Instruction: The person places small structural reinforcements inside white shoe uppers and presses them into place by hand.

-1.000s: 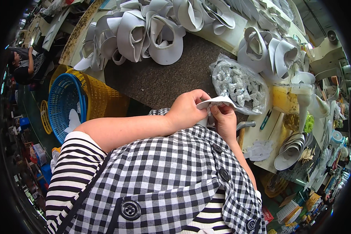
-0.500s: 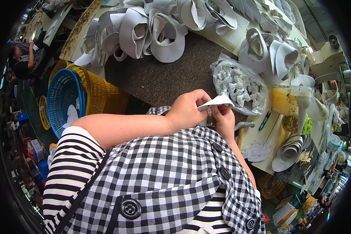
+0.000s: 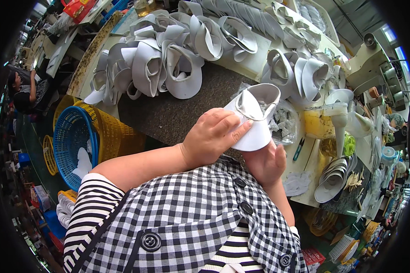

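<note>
In front of my chest I hold a white shoe upper (image 3: 255,136), its oval opening facing up and away. My left hand (image 3: 212,136) is closed on its left side, with a finger laid across the smooth front part. From below and behind, my right hand (image 3: 265,166) supports the upper; its fingers are mostly hidden behind it and its thumb stands apart. Beyond the upper lies a clear plastic bag (image 3: 284,125) of small silvery pieces, partly covered by it. Several more white shoe uppers (image 3: 184,82) are heaped on the far side of the dark board (image 3: 168,116).
Blue basket (image 3: 61,157) and yellow basket (image 3: 118,136) stand at my left. To the right are a teal-handled cutter (image 3: 299,149), a yellowish container (image 3: 318,123), nested white pieces (image 3: 329,184) and a machine (image 3: 373,63). A person (image 3: 26,93) sits at the far left.
The white shoe upper has been raised and turned, so its opening and front now show. My right hand has shifted beneath it, and my left fingers now lie over it. The view has shifted slightly.
</note>
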Available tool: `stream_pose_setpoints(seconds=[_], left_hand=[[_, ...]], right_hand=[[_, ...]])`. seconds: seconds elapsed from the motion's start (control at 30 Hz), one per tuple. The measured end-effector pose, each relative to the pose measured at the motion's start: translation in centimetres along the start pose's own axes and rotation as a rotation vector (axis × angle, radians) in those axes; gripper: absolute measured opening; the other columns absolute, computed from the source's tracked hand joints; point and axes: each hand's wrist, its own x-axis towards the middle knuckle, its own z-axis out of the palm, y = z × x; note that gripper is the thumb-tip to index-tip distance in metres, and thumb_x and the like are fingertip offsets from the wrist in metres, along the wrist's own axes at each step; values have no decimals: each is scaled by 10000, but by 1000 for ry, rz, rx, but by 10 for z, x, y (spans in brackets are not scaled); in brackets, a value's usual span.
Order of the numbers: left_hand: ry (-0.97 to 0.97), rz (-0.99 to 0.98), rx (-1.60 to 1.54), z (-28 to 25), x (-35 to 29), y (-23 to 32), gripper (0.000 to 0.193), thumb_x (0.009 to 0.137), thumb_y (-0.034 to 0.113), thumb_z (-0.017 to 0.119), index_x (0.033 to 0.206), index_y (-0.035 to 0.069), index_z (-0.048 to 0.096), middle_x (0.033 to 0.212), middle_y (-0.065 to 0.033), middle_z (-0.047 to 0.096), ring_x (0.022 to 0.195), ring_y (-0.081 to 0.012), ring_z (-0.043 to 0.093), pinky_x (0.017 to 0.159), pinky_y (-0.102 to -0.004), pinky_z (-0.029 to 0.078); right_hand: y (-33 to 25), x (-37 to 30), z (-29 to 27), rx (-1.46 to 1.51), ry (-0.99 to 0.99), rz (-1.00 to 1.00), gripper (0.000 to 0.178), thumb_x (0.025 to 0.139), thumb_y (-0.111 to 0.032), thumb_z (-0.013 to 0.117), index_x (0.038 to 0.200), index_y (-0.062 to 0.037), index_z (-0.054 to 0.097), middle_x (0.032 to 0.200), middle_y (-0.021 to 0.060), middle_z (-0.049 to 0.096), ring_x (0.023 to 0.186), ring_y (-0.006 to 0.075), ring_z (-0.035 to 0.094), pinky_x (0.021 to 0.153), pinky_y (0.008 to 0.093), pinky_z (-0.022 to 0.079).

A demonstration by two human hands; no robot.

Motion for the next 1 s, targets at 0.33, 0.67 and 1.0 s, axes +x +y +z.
stream_pose_setpoints(seconds=[0.33, 0.67, 1.0], left_hand=[[10, -977, -1093, -8, -26, -5, 444, 835, 200, 690, 1192, 40, 480, 1180, -91, 515, 1110, -192, 507, 972, -353, 410], [119, -1174, -1578, 0, -6, 9, 426, 816, 142, 724, 1148, -23, 513, 1058, -106, 613, 959, -158, 602, 846, -290, 498], [154, -1005, -1364, 4, -6, 14, 407, 843, 142, 696, 1167, -15, 506, 1091, -95, 604, 988, -135, 575, 872, -287, 477]], right_hand=[[10, 11, -2, -175, 376, -42, 490, 870, -187, 648, 1272, 4, 444, 1182, 110, 564, 1066, 207, 567, 943, 354, 450], [21, 2, 0, -363, 350, -18, 360, 849, -108, 673, 1161, 13, 540, 1089, 86, 620, 978, 151, 597, 873, 286, 460], [25, 0, -1, -431, 354, -67, 339, 841, -106, 691, 1128, 18, 559, 1059, 80, 636, 940, 129, 605, 846, 262, 466]])
